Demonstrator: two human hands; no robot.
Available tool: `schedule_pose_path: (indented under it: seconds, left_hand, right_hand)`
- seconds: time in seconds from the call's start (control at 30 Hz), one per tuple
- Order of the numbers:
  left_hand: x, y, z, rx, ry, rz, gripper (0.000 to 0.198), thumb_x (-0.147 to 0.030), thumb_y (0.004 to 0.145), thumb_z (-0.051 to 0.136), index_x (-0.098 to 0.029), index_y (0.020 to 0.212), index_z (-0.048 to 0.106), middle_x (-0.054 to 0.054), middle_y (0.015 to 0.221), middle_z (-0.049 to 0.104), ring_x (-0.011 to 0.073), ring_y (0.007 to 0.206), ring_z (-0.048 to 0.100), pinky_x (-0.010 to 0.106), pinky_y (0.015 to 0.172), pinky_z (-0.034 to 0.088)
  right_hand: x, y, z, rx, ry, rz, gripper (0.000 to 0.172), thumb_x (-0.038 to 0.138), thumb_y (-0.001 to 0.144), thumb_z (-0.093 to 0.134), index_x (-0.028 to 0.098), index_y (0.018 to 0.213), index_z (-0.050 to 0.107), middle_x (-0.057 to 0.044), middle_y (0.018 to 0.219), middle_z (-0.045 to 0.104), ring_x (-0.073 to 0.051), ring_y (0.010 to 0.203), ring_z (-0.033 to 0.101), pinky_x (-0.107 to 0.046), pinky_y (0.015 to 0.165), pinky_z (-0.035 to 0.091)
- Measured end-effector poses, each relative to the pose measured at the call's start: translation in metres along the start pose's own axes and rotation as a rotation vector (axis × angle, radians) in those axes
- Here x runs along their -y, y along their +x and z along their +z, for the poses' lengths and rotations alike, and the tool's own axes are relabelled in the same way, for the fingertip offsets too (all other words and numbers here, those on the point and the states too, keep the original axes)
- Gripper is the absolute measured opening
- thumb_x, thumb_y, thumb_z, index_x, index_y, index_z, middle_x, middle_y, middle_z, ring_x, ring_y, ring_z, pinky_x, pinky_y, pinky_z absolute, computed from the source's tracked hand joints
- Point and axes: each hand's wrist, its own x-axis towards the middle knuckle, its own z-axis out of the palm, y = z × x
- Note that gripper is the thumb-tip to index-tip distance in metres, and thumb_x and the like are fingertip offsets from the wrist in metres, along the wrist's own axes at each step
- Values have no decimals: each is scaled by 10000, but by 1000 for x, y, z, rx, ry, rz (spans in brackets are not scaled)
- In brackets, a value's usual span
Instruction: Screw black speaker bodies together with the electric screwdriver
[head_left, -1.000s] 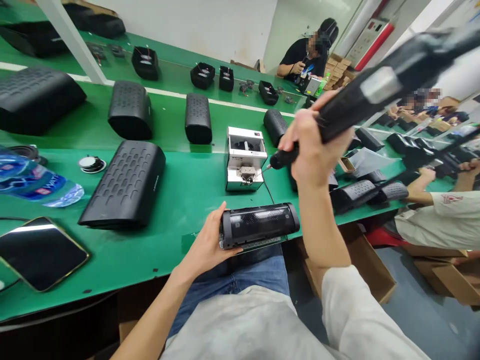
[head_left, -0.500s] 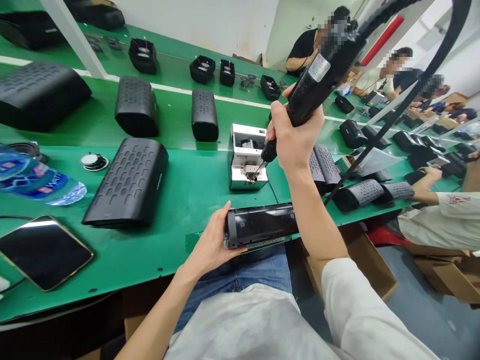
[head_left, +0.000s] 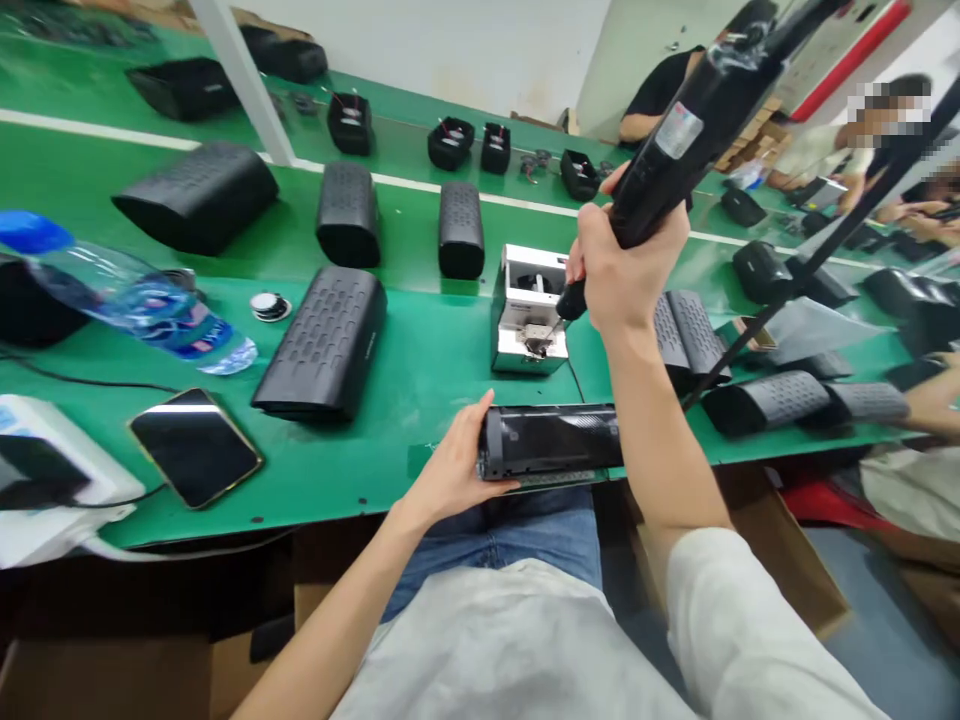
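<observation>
Head view. Green workbench running left to right, white wall at the far side, a white post rising far left. On the bench: large black speaker housing left of centre, more black housings in a row farther off, water bottle lying on its side at the left, phone face up near the front edge, white charger unit at the near left corner. Other people seated at the far right end, sleeves and arms only partly in view.

Near the bench's front edge, at centre: long black speaker body lying on its side. Left hand curled around its left end, thumb on top, fingers underneath and hidden. Right hand raised above and beyond it, fist closed tight round an electric screwdriver, cable trailing off to the right. Screwdriver tip slanting down and left into the small white screw feeder, standing just beyond the speaker body. Tip at the feeder's front opening; actual contact too small to tell. Speaker body well apart from the right hand's fingers, with the right forearm crossing over its right end.
</observation>
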Motion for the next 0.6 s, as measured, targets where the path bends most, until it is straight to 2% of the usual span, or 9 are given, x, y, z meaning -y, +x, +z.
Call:
schedule_pose_path:
  seconds: [0.17, 0.23, 0.3, 0.37, 0.47, 0.53, 0.6]
  left_hand:
    - [2, 1, 0, -4, 11, -1, 1367, -340, 842, 970, -347, 1811, 4, 215, 1726, 417, 450, 1607, 489, 642, 1305, 460]
    - [3, 1, -1, -3, 23, 1, 1369, -353, 843, 969, -341, 1812, 2, 221, 1735, 410, 453, 1611, 482, 640, 1305, 460]
    - [2, 1, -1, -2, 38, 2, 1362, -364, 846, 964, -329, 1813, 5, 223, 1733, 416, 448, 1614, 480, 627, 1308, 459]
    - [2, 1, -2, -2, 50, -6, 1349, -364, 848, 957, -316, 1813, 16, 224, 1728, 426, 440, 1607, 493, 610, 1306, 464]
    - [1, 1, -2, -5, 55, -18, 1319, -396, 853, 947, -291, 1812, 47, 228, 1729, 433, 435, 1592, 519, 598, 1298, 475]
    - [2, 1, -3, -12, 56, -24, 1296, -442, 861, 933, -271, 1810, 68, 232, 1731, 441, 442, 1595, 518, 611, 1305, 465]
    - [4, 2, -3, -19, 58, -31, 1292, -481, 861, 926, -253, 1810, 79, 236, 1737, 441, 455, 1604, 506, 631, 1314, 447]
  right_hand:
    - [-18, -4, -7, 41, -117, 23, 573, 846, 968, 705, 324, 1091, 504, 67, 713, 495, -127, 540, 490, -336, 532, 403]
    - [-15, -4, -14, 51, -87, 47, 667, 938, 892, 709, 329, 1064, 498, 81, 672, 454, -116, 521, 421, -341, 509, 362]
    - [0, -3, -26, 55, -50, 54, 712, 963, 815, 770, 343, 1040, 502, 102, 616, 402, -106, 505, 337, -344, 484, 318]
    - [26, -4, -41, 58, -30, 56, 635, 858, 837, 855, 354, 1034, 523, 110, 595, 392, -108, 499, 308, -348, 475, 310]
    - [81, -11, -65, -27, 17, 26, 331, 465, 924, 892, 328, 1022, 607, 106, 593, 411, -113, 447, 339, -348, 431, 293]
    - [118, -20, -83, -143, 57, -17, 205, 249, 865, 827, 286, 961, 651, 111, 575, 389, -102, 399, 326, -330, 385, 239]
    - [150, -32, -105, -241, 52, -10, 210, 172, 772, 773, 266, 914, 651, 121, 551, 361, -86, 379, 271, -302, 366, 196]
